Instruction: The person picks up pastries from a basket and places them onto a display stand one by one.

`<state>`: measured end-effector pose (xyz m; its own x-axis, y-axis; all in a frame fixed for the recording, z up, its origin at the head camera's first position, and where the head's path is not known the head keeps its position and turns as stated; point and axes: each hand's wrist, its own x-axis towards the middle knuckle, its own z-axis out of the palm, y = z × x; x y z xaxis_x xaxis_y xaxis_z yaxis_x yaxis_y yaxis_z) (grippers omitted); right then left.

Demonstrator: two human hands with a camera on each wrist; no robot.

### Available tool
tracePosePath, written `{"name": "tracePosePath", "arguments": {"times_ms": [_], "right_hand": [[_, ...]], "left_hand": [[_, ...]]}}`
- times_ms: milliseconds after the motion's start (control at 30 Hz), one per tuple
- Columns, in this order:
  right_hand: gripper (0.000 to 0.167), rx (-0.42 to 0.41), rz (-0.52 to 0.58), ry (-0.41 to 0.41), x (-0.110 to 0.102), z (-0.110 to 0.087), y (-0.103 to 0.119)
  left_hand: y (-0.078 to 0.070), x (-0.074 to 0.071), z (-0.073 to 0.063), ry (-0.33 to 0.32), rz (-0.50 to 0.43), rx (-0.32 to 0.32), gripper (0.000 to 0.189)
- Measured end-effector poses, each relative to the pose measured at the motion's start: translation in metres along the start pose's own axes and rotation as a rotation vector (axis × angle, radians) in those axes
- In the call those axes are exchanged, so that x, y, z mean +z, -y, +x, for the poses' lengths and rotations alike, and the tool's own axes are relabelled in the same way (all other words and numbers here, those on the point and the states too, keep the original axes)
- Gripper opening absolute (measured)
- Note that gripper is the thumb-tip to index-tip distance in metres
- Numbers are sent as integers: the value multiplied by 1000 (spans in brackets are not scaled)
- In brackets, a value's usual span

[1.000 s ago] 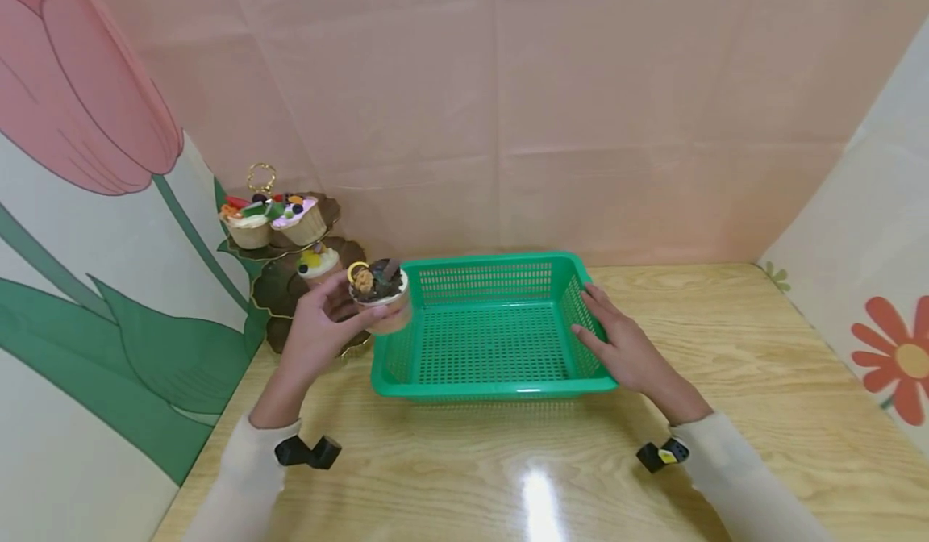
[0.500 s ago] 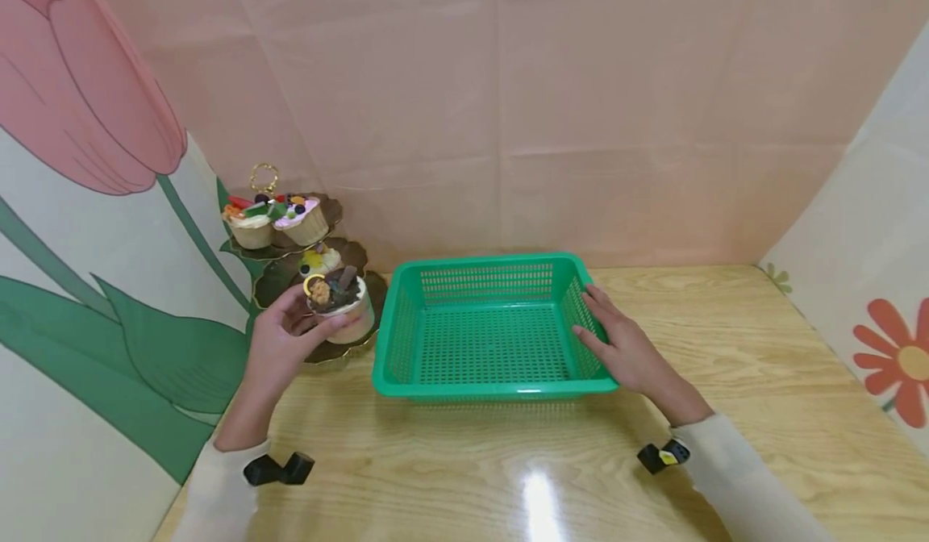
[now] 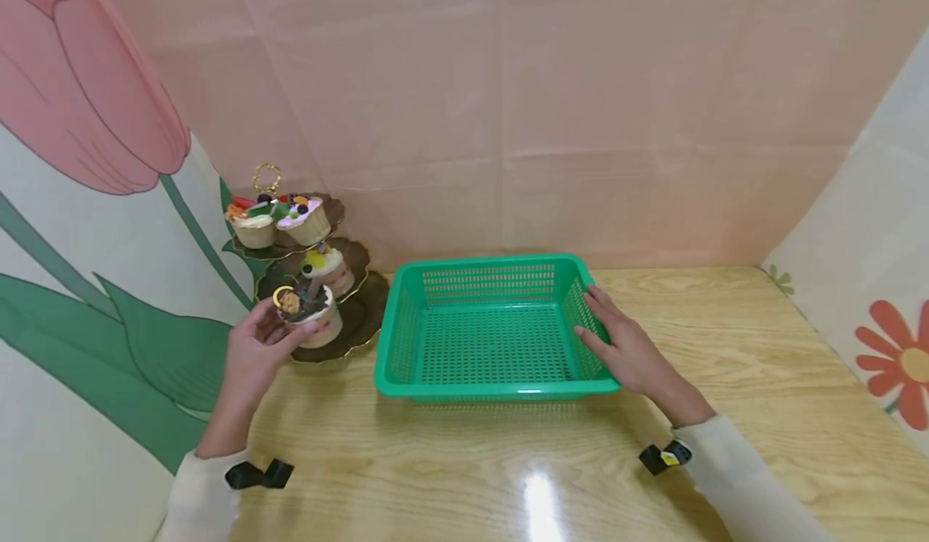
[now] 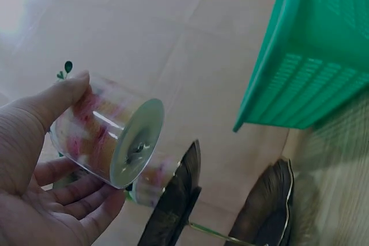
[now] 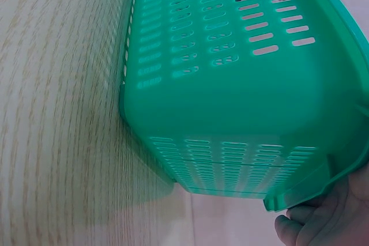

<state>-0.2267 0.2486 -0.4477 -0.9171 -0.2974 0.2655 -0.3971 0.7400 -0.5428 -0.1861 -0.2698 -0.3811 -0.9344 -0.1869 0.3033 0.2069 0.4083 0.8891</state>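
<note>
In the head view my left hand (image 3: 256, 348) grips a cupcake (image 3: 312, 316) in a clear cup, topped with dark chocolate pieces and a yellow ring. It is at the front of the bottom tier of a dark, gold-edged tiered stand (image 3: 372, 308); whether the cup touches the tier I cannot tell. The left wrist view shows pink and yellow layers through the cup wall (image 4: 101, 131), with thumb and fingers around it. My right hand (image 3: 624, 352) holds the right rim of a green plastic basket (image 3: 493, 390), its thumb inside; in the right wrist view, fingers (image 5: 297, 226) curl under the rim.
On the top tier sit a fruit-topped cupcake (image 3: 254, 227) and a purple-cream cupcake (image 3: 305, 219). A yellow-topped cupcake (image 3: 330, 268) is on the middle tier. The basket stands on a wooden table (image 3: 450, 461), near a pink backdrop (image 3: 617, 122).
My left hand has carried the chocolate-topped cupcake left and down, from above the basket's left edge to the stand's bottom tier. My right hand and the basket have stayed put.
</note>
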Motion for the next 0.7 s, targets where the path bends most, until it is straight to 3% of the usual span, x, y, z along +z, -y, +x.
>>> {"name": "tracePosePath", "arguments": {"times_ms": [200,433,700], "right_hand": [[70,2,-4,-6,1,-1,0],[69,-6,-6,-21,1,-1,1],[69,-2,-3,-15,0,-1,2]], "left_hand": [[13,-8,4,-53,100,-94,58],[25,-14,10,-111,20,-80,59],[32,-21,21,-168,45,-106,62]]}}
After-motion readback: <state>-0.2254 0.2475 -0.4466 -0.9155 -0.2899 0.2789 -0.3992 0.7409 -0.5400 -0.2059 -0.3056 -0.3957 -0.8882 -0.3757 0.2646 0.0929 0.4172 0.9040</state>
